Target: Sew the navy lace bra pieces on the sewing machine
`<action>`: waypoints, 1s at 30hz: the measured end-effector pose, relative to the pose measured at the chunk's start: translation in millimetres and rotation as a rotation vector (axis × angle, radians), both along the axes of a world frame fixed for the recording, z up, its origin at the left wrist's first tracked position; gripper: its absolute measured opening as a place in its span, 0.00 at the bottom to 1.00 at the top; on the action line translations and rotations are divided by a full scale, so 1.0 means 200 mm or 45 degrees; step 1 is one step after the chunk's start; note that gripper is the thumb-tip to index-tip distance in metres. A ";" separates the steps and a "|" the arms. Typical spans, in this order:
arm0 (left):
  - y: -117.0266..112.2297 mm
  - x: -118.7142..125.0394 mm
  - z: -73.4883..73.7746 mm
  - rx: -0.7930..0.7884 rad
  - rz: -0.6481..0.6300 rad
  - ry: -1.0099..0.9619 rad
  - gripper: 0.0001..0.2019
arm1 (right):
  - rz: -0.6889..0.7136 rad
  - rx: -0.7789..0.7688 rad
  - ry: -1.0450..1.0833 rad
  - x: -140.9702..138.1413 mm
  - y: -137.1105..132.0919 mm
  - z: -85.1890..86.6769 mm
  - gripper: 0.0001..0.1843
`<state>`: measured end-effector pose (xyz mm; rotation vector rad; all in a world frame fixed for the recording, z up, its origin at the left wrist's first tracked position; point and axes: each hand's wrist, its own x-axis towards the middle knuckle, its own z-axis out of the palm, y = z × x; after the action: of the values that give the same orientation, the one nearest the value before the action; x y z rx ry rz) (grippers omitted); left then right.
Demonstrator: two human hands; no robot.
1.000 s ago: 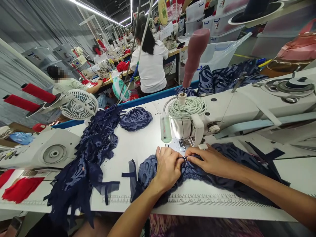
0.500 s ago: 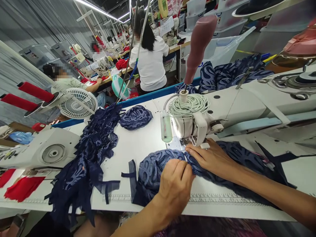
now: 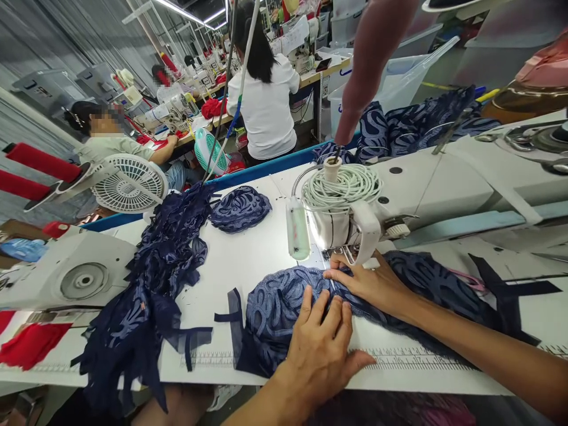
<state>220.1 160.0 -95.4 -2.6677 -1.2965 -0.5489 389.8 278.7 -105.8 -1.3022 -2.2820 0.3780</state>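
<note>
A dark blue lace piece lies on the white table in front of the sewing machine. My left hand lies flat on the lace near the table's front edge, fingers stretched out. My right hand presses the lace down with fingers extended, right at the machine's needle foot. A small lamp lights the needle area.
A heap of dark blue lace pieces lies on the left of the table, with one cup-shaped piece behind. A white fan and another machine stand left. More lace sits behind my machine. Other people work at benches beyond.
My left hand has slid back from the needle toward the front edge and flattened out on the lace. My right hand has moved closer to the needle foot.
</note>
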 end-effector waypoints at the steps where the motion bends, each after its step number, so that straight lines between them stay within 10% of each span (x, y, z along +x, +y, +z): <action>1: 0.00 0.00 0.00 -0.014 0.004 0.004 0.31 | 0.012 0.012 0.003 0.00 0.00 0.00 0.15; 11: 0.12 -0.02 0.16 -0.156 0.039 -0.222 0.11 | 0.236 0.541 -0.061 0.18 -0.17 0.12 0.17; 21: 0.19 -0.06 0.00 0.135 0.134 -0.089 0.10 | 0.321 0.564 -0.006 0.15 -0.17 0.06 0.12; 30: 0.19 -0.06 -0.01 0.104 0.176 -0.184 0.13 | 0.325 0.532 -0.056 0.17 -0.16 0.04 0.17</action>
<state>208.0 198.2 -96.5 -2.4894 -1.4495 -0.7702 422.9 246.7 -97.3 -0.8231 -2.4010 -0.0491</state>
